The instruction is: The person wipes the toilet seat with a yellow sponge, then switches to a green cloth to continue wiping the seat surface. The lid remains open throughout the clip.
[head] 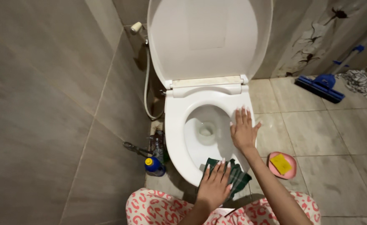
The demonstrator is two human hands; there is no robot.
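head view: dark green checked cloth (235, 177) crumpled under left hand (214, 185).

One toilet (179, 137), one cloth (238, 177), two hands (214, 185).

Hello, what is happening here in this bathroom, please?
A person is crouched at a white toilet with its lid up. The left hand presses a dark green cloth onto the front rim. The right hand lies flat on the right side of the rim. A pink dish with a yellow sponge sits on the floor nearby.
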